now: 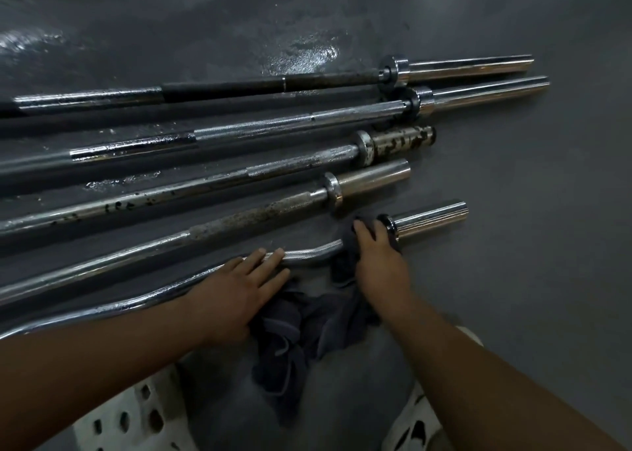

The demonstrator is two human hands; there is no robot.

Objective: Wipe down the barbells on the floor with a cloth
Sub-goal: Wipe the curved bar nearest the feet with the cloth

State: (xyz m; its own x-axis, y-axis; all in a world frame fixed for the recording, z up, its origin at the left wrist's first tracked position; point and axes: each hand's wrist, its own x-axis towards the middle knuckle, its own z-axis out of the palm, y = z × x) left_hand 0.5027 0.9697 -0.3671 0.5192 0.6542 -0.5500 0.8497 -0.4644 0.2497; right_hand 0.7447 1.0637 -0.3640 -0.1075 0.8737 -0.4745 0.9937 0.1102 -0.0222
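Note:
Several steel barbells lie side by side on the grey floor. Nearest me is a curved chrome curl bar with a shiny sleeve at its right end. My left hand rests flat on this bar with straight fingers. My right hand presses a dark grey cloth around the bar just left of its black collar, fingers curled over the cloth. The rest of the cloth trails on the floor between my arms. The bar above, a straight barbell, shows rust spots.
Further barbells lie beyond, one with a rusty spotted sleeve. Wet patches shine on the floor behind them. My white perforated shoes show at the bottom edge. Bare grey floor stretches to the right.

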